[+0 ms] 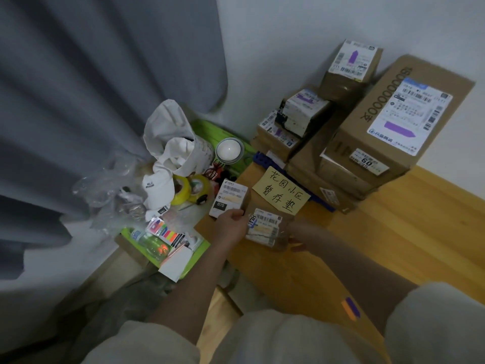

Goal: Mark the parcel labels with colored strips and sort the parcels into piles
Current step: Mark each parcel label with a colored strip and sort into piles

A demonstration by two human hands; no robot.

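To the left of the hands lies a pack of colored strips [168, 233] on a green tray [199, 248], and further away two rolls of yellow tape [183, 191].

The left hand [231, 224] reaches forward with a nearly straight arm and grips the near edge of a small white-labelled parcel [229, 199], fingers curled on it. Just to its right, a flat parcel [267, 228] is held from the right side by the right hand [296, 239], which is partly hidden behind it; I judge that it grips the parcel, but the fingers do not show clearly. So the hands are close together, each on its own parcel, above the wooden counter [380, 232].

Beyond the hands is a yellow handwritten note [282, 195]. Far right, the pile of boxes [367, 127] already carries purple strips.

Risk: with both hands full, neither one is free to take a strip, so a parcel may be sorted unmarked. The left grip is only at the edge; the parcel can tip and slip.
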